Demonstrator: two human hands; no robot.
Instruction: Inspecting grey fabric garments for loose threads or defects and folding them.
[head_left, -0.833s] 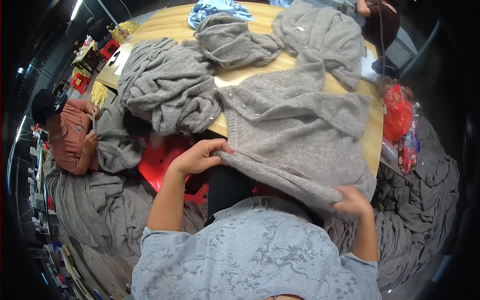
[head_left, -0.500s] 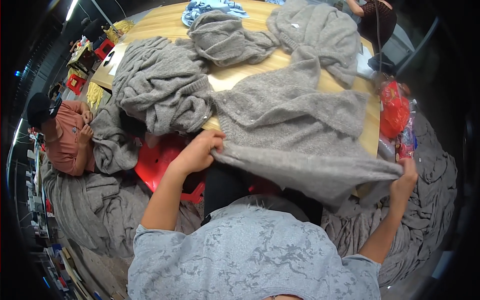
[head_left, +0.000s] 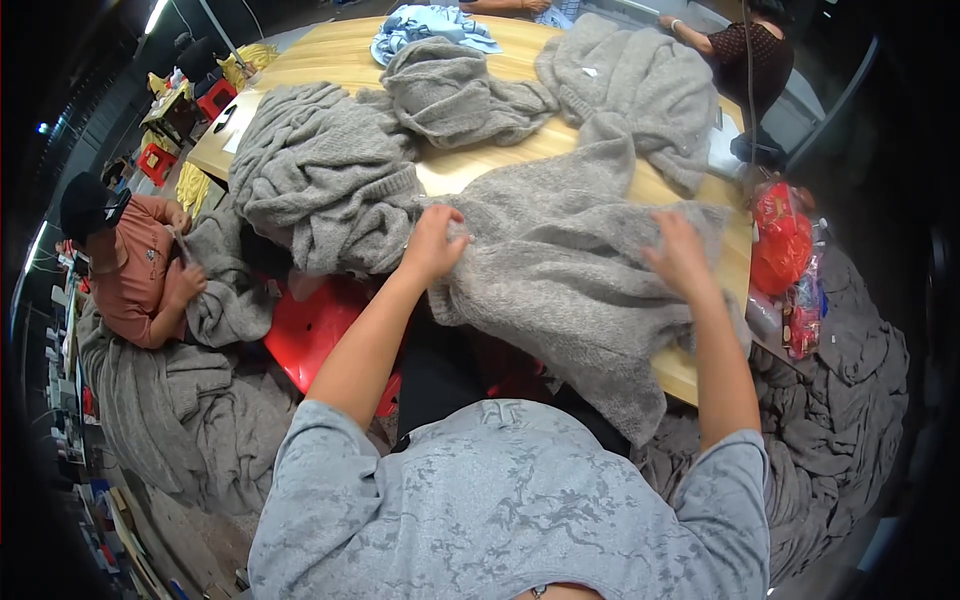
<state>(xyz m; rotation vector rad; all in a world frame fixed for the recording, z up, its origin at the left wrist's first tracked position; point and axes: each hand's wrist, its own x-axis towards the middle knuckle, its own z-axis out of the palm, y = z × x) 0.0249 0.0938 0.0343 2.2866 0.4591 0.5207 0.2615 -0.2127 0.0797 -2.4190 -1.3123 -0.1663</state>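
A grey knit sweater (head_left: 560,290) lies rumpled across the near side of the table, its lower part drooping over the edge in front of me. At its left edge, my left hand (head_left: 435,243) has its fingers curled on the knit, the thumb partly apart from them. On the right part of the sweater rests my right hand (head_left: 682,252), with fingers spread and the thumb out to the side. Left of my left hand is a heap of grey knitwear (head_left: 325,175), touching the sweater. A sleeve-like part stretches away toward the back.
More grey knits, a bundle (head_left: 460,95) and a pile (head_left: 630,85), sit farther back on the wooden table (head_left: 330,50), near light-blue cloth (head_left: 430,30). A red stool (head_left: 315,330) and a seated co-worker (head_left: 140,270) are left. Red bags (head_left: 782,235) hang right; knit heaps (head_left: 850,400) lie below.
Both hands have moved forward, and the right one also inward. The sweater's near edge, stretched between them before, is now slack and bunched on the table. The right hand has released its corner.
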